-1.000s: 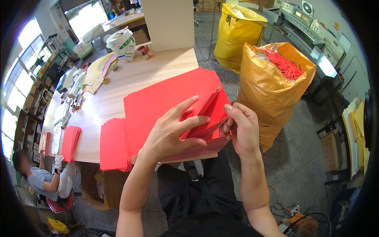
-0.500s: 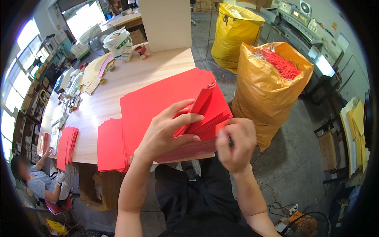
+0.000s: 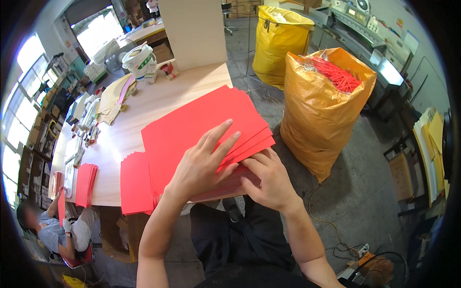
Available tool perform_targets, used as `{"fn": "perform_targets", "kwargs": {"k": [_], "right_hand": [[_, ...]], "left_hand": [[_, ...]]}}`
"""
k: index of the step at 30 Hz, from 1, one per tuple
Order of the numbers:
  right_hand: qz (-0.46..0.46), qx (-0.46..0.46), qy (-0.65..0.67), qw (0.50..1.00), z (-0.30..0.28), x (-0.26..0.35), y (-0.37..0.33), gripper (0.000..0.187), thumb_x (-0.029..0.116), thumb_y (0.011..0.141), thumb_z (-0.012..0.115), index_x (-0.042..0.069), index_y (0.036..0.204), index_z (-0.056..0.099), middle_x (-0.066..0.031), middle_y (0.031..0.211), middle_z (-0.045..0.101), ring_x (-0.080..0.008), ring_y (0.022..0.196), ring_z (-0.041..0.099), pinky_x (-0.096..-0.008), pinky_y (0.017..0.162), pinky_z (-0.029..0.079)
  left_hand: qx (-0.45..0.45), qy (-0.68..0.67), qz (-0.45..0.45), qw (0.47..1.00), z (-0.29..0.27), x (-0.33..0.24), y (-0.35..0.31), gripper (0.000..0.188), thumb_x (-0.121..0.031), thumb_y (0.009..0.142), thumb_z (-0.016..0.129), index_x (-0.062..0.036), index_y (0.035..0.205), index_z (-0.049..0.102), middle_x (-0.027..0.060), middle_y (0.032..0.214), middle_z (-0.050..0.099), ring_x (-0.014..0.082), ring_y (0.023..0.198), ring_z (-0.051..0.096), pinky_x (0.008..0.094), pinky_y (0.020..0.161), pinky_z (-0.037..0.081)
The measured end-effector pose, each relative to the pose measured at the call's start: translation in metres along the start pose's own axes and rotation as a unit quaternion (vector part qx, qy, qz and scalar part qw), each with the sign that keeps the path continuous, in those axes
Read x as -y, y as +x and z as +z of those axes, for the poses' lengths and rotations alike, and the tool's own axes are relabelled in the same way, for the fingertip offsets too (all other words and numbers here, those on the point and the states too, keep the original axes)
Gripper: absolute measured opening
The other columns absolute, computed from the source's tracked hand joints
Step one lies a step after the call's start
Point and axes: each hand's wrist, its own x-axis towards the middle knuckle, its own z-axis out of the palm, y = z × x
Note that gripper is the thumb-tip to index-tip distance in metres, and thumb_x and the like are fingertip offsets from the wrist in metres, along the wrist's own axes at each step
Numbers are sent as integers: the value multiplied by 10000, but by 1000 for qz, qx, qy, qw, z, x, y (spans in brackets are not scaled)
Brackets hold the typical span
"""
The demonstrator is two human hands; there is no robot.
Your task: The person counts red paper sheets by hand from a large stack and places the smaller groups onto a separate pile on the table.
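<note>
A thick stack of red paper sheets [image 3: 192,122] lies on the table in front of me, its upper sheets fanned at the right corner. My left hand [image 3: 199,161] rests on top of it, fingers spread and pressing the paper flat. At the near right edge, my right hand [image 3: 270,182] has bent fingers against the sheets, the fingertips partly hidden by the paper. Its thumb stands apart from the fingers beside the stack's side. To the left, a smaller red stack [image 3: 135,182] overhangs the table's near edge.
A co-worker [image 3: 60,230] sits at lower left near narrow red sheets [image 3: 86,185]. An orange sack of red strips [image 3: 321,120] stands right of the table [image 3: 115,139], with a yellow sack [image 3: 278,53] behind it. A white bucket [image 3: 140,62] stands at the back.
The sheets that were bent up under my left hand now lie flat. My right hand has moved left to the stack's near edge. The co-worker's hand has raised a red piece.
</note>
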Motion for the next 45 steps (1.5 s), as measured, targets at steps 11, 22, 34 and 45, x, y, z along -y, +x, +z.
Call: {"fn": "perform_targets", "kwargs": {"k": [11, 22, 34, 45], "right_hand": [[151, -171, -103, 968, -20, -7, -10, 219, 172, 949, 786, 25, 874, 643, -155, 963, 728, -364, 936, 709, -473, 812, 569], [101, -92, -55, 989, -13, 0, 27, 360, 228, 1007, 794, 34, 812, 562, -141, 653, 574, -294, 579, 639, -435, 561, 481], [274, -105, 478, 828, -19, -7, 37, 316, 203, 1097, 660, 78, 811, 610, -28, 707, 649, -123, 614, 678, -252, 488, 489], [248, -114, 436, 857, -17, -10, 33, 356, 245, 1116, 651, 85, 803, 599, 8, 693, 624, -85, 592, 637, -231, 518, 442]], "left_hand": [[-40, -9, 37, 998, 10, 12, -1, 620, -300, 924, 842, -66, 1463, 645, 132, 1303, 745, 358, 1197, 725, 472, 1005, 602], [-37, -80, -19, 996, -4, 1, 5, 511, -115, 1010, 684, -149, 1519, 658, 222, 1569, 597, 404, 1219, 726, 489, 1043, 584], [-46, -109, -3, 993, -6, 8, 6, 392, -263, 906, 851, -212, 1292, 801, 188, 1599, 578, 388, 1227, 746, 500, 1015, 631], [-42, -122, -16, 992, -6, 6, 5, 622, -268, 682, 1006, -241, 1274, 816, 145, 1591, 596, 369, 1242, 739, 486, 1018, 633]]}}
